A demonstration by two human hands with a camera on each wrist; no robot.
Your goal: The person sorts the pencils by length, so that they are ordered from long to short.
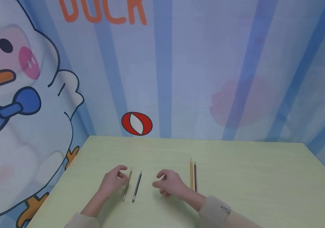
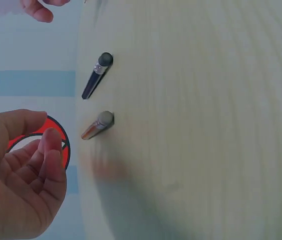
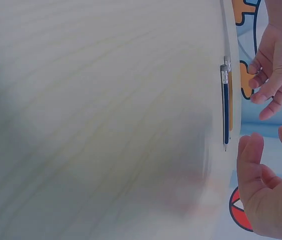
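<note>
Two pencils lie side by side near the left hand: a yellow one (image 1: 126,192) and a dark blue-black one (image 1: 137,186), erasers towards the person. My left hand (image 1: 114,179) hovers beside the yellow pencil, its fingers loosely bent with nothing between them; the left wrist view shows this hand (image 2: 26,175) apart from the pencil. My right hand (image 1: 171,183) hangs over the table right of the dark pencil, loosely curved around nothing. Beyond the right wrist lie an orange pencil (image 1: 191,174) and a dark brown pencil (image 1: 195,177), their near ends hidden by the forearm.
All the pencils lie on a pale yellow table (image 1: 245,177). Behind it hangs a blue striped backdrop (image 1: 191,63) printed with a large duck (image 1: 16,152) at the left and a red-and-white ball (image 1: 136,123).
</note>
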